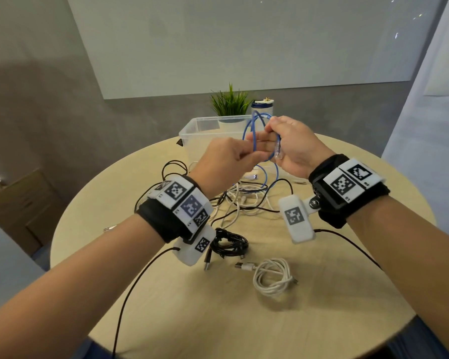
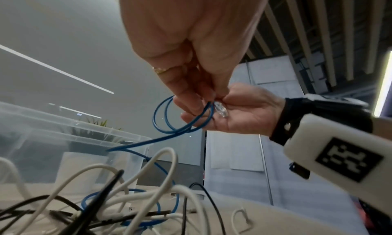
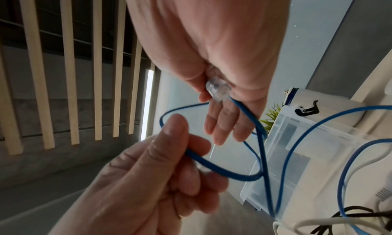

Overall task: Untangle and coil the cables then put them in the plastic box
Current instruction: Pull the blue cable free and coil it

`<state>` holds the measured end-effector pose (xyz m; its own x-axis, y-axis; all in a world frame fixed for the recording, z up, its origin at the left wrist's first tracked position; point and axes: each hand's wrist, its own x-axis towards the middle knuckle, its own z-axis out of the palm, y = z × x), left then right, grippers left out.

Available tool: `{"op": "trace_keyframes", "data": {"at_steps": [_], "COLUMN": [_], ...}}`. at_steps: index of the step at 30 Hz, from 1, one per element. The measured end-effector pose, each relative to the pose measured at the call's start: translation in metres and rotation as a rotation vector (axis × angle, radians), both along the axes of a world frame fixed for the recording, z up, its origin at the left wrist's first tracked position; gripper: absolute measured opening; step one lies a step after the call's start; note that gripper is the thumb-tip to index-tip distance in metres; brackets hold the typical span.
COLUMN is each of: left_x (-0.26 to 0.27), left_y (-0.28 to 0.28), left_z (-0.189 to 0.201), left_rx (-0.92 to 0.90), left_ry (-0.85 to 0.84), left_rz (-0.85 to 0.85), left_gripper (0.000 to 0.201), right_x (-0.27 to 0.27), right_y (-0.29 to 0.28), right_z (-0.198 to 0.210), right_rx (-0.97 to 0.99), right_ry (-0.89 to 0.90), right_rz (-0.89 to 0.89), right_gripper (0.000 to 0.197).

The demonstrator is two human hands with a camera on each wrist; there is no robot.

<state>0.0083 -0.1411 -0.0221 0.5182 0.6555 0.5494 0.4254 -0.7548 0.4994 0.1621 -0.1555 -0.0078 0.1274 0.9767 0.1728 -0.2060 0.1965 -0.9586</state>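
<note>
We work over a round, pale wooden table [image 1: 335, 320] set against a grey wall with a large whiteboard [image 1: 244, 42] behind it. Past our hands stand the clear plastic box [image 1: 192, 130], a small green plant [image 1: 230, 102] and a white bottle [image 1: 263, 107].

Our left hand [image 1: 226, 161] pinches a strand of the blue cable [image 1: 249, 128] between thumb and forefinger. Our right hand [image 1: 293, 149], just beside it, curls round the gathered loops, with the clear plug [image 1: 278, 151] sticking out below the fingers. The rest of the blue cable trails down into the tangle of white and black cables [image 1: 239, 200] beneath our hands. Nearer our wrists lie a coiled black cable [image 1: 230, 243] and a coiled white cable [image 1: 272, 277].

The head view hides our palms; the right wrist view shows the plug [image 3: 218, 91] lying against the right palm, and the slatted ceiling [image 3: 70, 62] overhead. The left wrist view shows a ring [image 2: 162, 70] on the left hand.
</note>
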Motion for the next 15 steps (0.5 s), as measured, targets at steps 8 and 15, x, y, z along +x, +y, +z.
{"op": "trace_keyframes", "data": {"at_steps": [8, 15], "left_x": [-0.003, -0.014], "left_y": [0.004, 0.006], "left_z": [0.002, 0.016], "left_rx": [-0.033, -0.268], "left_ry": [0.344, 0.014], "left_rz": [-0.167, -0.212], "left_gripper": [0.046, 0.008], "right_x": [0.005, 0.01], "right_y": [-0.005, -0.001], "right_z": [-0.001, -0.001], "right_rx": [0.002, -0.056], "right_ry": [0.026, -0.093], "right_rz": [-0.028, -0.189], "right_gripper": [0.028, 0.026]}}
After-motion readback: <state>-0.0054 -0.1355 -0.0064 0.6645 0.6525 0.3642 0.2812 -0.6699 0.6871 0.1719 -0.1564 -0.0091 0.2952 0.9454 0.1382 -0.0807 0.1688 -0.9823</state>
